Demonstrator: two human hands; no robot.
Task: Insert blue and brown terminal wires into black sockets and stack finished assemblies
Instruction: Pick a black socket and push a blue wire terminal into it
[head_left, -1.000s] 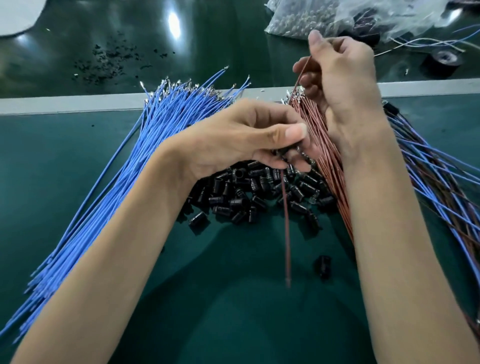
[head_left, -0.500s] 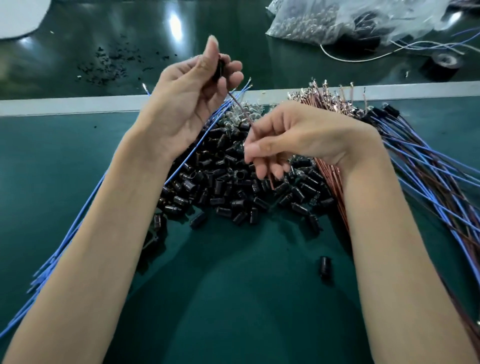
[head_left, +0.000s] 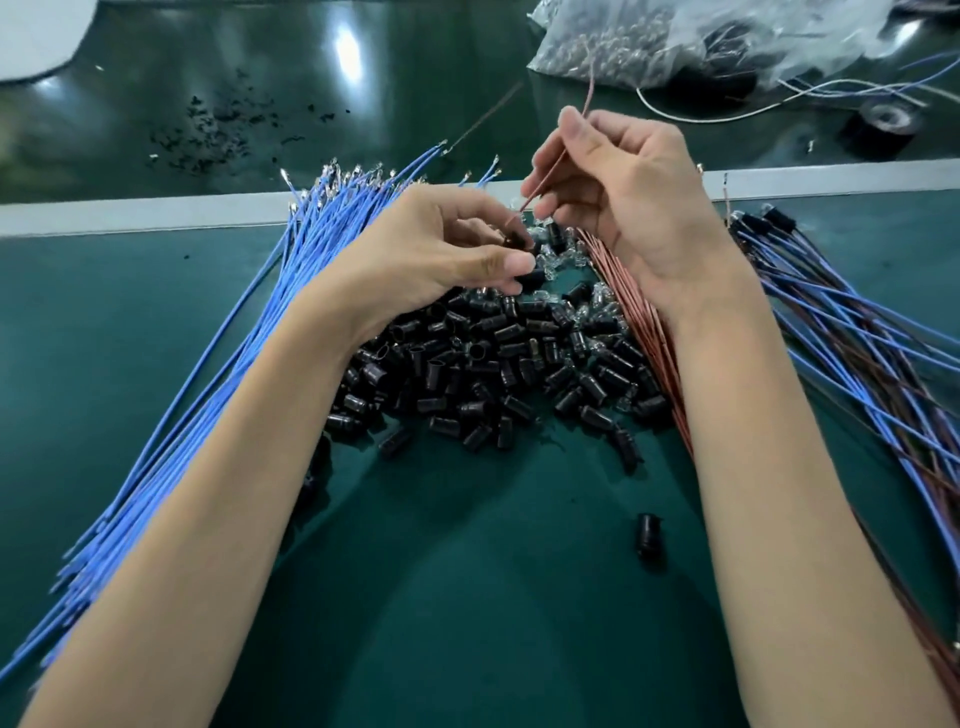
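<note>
Feeding a brown wire (head_left: 587, 98) into a black socket (head_left: 517, 241), the person is working just above the far edge of the loose socket pile (head_left: 493, 364). The left hand (head_left: 436, 244) is pinching the socket between thumb and curled fingers. The right hand (head_left: 623, 192) is pinching the wire between thumb and forefinger. The wire's long axis is slanting from the socket up toward the far right, terminal end down. Finished assemblies (head_left: 857, 332) are lying at right, but by my judgement most blue wires (head_left: 249, 353) and brown wires (head_left: 639, 322) are awaiting sockets.
</note>
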